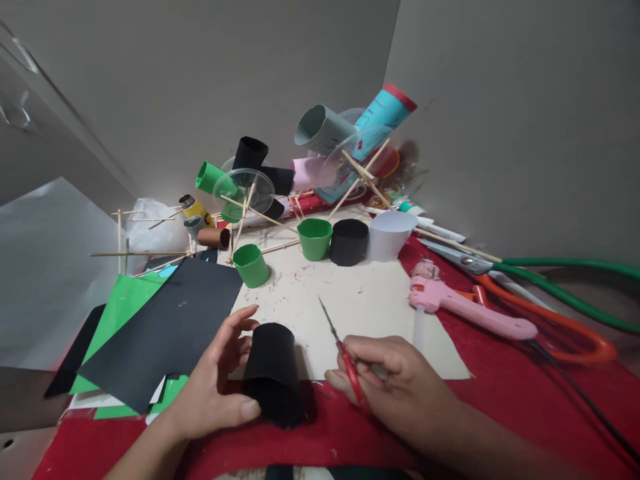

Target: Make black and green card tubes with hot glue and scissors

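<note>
My left hand [220,377] curves around the left side of a black paper tube [271,360], which lies near the front edge of the white sheet. The thumb touches the tube's near end; the index finger sticks out free beyond its far end. In my right hand [395,383] is a small pair of scissors [350,367] with red handles, blades pointing forward and closed together. The tube and the scissors are apart. Beyond them stand a small green paper cup [251,265], a second green cup [315,239], a black cup [349,241] and a white cup [391,235].
Black paper [170,327] and green sheets [120,300] lie at left. A pink glue gun [470,310] and large scissors with green handles [480,263] are at right. Behind stand stick frames [245,213] bearing plastic discs and coloured paper tubes. Dark scraps dot the white sheet [350,300].
</note>
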